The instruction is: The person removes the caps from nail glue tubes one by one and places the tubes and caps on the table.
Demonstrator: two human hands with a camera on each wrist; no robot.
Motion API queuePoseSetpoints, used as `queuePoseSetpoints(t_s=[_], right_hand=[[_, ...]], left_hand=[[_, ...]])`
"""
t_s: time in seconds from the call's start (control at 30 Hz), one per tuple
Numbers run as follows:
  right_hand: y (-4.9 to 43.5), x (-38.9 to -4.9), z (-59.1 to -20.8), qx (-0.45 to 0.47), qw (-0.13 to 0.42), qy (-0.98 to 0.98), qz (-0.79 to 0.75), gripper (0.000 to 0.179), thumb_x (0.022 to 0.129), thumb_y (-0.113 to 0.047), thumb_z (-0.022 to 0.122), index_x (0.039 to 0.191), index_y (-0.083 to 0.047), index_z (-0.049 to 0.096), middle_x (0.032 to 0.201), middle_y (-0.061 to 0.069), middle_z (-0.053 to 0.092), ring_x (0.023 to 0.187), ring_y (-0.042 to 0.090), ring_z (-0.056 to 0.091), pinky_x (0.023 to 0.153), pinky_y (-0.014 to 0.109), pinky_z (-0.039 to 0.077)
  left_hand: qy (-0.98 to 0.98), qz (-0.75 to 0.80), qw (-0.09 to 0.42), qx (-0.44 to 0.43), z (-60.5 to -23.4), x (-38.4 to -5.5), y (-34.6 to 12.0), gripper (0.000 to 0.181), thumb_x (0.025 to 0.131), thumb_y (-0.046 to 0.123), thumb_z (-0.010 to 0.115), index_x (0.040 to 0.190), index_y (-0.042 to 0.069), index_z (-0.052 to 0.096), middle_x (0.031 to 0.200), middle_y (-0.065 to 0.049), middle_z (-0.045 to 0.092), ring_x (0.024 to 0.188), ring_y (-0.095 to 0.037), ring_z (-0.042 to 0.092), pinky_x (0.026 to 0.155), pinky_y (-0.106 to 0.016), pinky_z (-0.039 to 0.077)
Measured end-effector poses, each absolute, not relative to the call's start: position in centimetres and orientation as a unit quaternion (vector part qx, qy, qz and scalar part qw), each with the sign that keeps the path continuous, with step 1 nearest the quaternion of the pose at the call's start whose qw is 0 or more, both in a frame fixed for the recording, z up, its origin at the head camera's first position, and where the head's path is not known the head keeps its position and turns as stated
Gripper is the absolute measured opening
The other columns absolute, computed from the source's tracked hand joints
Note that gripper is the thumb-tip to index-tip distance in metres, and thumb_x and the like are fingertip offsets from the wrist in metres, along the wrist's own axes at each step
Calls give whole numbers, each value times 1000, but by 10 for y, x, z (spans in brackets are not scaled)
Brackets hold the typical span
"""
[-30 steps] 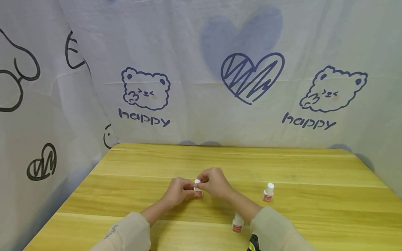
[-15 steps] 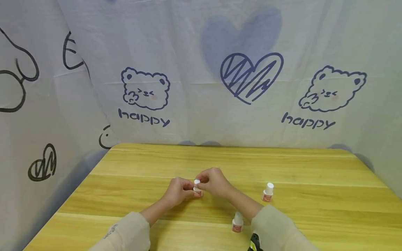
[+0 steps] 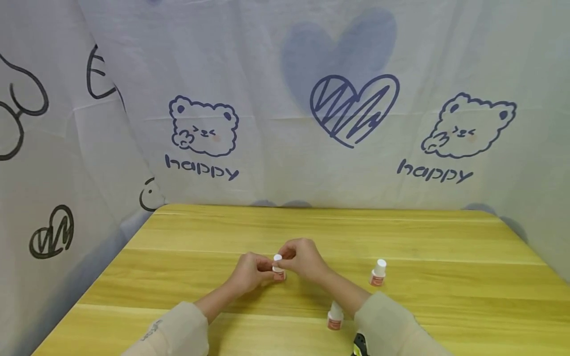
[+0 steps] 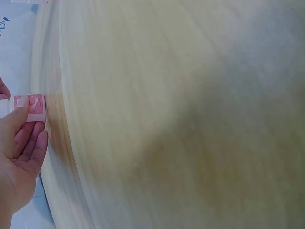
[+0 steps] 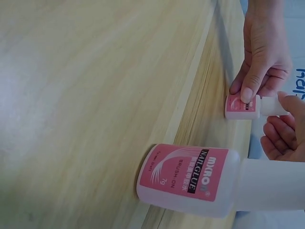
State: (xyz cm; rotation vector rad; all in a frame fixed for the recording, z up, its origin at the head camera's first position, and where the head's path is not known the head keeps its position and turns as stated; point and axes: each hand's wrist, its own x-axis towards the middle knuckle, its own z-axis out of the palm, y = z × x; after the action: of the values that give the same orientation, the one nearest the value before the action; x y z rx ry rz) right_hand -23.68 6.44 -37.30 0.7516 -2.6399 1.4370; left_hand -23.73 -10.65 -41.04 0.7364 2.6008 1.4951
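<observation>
Near the middle of the table, my left hand [image 3: 248, 273] pinches the body of a small nail glue bottle [image 3: 279, 276], its thumb across the pink label. The bottle stands upright. My right hand [image 3: 305, 259] grips its white cap [image 5: 273, 106] between thumb and fingers. In the left wrist view, the base of the bottle [image 4: 37, 109] shows past the thumb of the left hand [image 4: 19, 167]. A second nail glue bottle [image 3: 335, 319], capped, stands beside my right forearm and looms large in the right wrist view. A third capped bottle [image 3: 377, 275] is upright farther right.
The wooden table [image 3: 200, 227] reaches back to a white cloth [image 3: 276, 163] printed with hearts and bears. More of this cloth hangs along the left side. A black and yellow item [image 3: 358, 345] shows at the right sleeve.
Both hands keep their hold on the bottle and cap, with almost no visible movement. The whole head view has shifted slightly.
</observation>
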Motion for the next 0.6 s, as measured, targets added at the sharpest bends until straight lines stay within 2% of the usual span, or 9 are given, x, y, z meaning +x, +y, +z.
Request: queuePoseSetpoints(t_s=[0.3,0.6], right_hand=[[64,-237,-371,237,16,-855,460,7,77,-5,73,78,2,71,72,10,70,61,3,55,54,14,45],[64,-236,-368,237,2,-863,446,6,79,-4,71,81,1,71,76,10,71,66,6,60,57,14,48]], left_hand=[[830,502,38,242,-408,-236,-106,15,81,5,69,92,-5,72,82,-17,72,77,-24,71,66,-21,56],[832,494,42,250,-407,-238,-106,13,81,-4,65,92,-10,70,83,-22,70,79,-31,70,68,-26,57]])
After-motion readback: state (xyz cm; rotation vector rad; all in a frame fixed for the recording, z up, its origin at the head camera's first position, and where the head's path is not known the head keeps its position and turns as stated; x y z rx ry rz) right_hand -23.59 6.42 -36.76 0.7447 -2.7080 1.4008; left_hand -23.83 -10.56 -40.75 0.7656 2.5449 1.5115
